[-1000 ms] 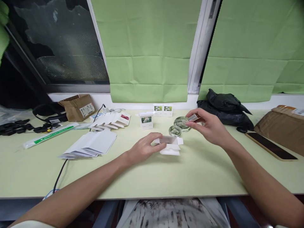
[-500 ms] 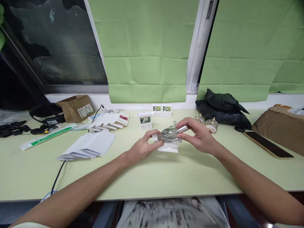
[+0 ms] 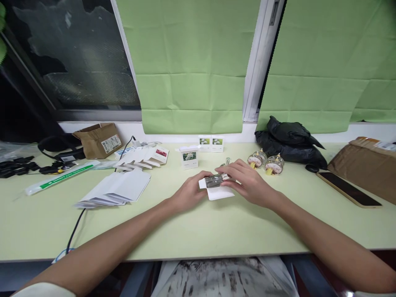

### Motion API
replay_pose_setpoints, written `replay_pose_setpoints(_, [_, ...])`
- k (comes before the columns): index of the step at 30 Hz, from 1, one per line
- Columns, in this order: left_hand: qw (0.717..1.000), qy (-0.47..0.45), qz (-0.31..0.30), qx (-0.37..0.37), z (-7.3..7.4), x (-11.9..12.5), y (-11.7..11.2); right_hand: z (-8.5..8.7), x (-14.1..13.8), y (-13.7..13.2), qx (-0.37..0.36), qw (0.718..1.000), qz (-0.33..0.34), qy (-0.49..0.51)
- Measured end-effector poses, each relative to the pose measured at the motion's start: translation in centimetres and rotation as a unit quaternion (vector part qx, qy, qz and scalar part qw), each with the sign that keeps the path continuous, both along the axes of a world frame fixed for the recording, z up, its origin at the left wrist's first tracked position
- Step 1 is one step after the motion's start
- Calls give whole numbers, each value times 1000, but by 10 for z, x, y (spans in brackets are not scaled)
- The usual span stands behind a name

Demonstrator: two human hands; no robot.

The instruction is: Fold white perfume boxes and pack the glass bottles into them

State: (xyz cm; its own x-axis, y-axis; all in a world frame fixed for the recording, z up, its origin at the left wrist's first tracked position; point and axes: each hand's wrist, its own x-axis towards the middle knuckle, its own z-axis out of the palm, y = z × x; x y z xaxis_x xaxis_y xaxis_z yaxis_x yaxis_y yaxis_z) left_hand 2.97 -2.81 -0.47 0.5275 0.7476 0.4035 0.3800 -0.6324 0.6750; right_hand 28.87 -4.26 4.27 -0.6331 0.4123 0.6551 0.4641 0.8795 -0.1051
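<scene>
My left hand (image 3: pixel 191 190) holds a small white carton (image 3: pixel 220 194), its flaps standing out toward me and to the left. Fingers of my right hand (image 3: pixel 249 181) are closed around the bright neck end of a clear glass bottle (image 3: pixel 214 180). The bottle lies sideways at the carton's open end, and how far it sits inside cannot be made out. Behind my right fingers, the top of another glass bottle (image 3: pixel 228 161) shows, its lower part hidden. A white box with a flower picture (image 3: pixel 189 157) stands upright just beyond my hands.
Two small boxes (image 3: pixel 210 143) stand by the wall. Round glass bottles (image 3: pixel 274 164), a black plastic bag (image 3: pixel 289 142), a phone (image 3: pixel 349 189) and a cardboard box (image 3: pixel 365 167) are at right. Flat white cartons (image 3: pixel 117 189), picture cartons (image 3: pixel 148 156) and an open brown box (image 3: pixel 99 142) lie left.
The bottle has turned and come down against the carton's opening. My right hand moved slightly left and lower, uncovering the round bottles. My left fingers have closed in around the carton.
</scene>
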Motion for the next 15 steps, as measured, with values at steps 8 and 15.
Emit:
replay_pose_setpoints(8, [1000,10,18,5,1,0,1,0,-2,-5,-59,998,-9,-7])
replay_pose_setpoints(15, [999,-24,6,-36,3,3,0,-6,-6,-5,-118,990,-27,77])
